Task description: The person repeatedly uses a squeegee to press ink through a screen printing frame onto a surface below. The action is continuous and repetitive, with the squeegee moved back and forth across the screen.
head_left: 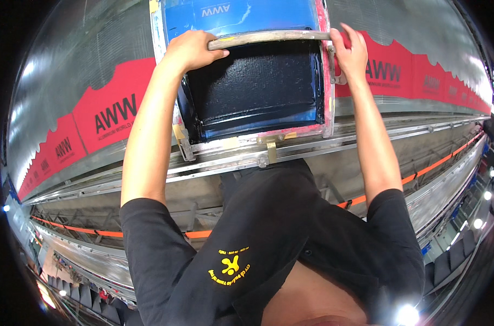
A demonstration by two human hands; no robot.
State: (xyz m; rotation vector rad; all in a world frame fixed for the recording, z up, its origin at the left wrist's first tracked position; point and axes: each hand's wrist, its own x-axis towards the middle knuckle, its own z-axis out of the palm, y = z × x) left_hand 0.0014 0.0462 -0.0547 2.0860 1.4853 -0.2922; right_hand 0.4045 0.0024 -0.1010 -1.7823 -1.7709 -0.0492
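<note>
We have the frame [328,111] at the table's [108,41] near edge; across it, the bar [274,37] reaches its right edge.

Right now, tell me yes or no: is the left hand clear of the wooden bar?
No, the left hand grips the wooden bar at its left end.

Black shirt [258,228], short loose sleeves [149,231], yellow figure-shaped chest emblem [230,266], dark round button [308,252].

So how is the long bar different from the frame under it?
The bar is one thin strip; the frame has sides meeting at corners. The bar is greyish-brown; the frame is mostly pink and whitish. The left grip holds the bar; the frame lies beneath. Both have yellow patches.
</note>
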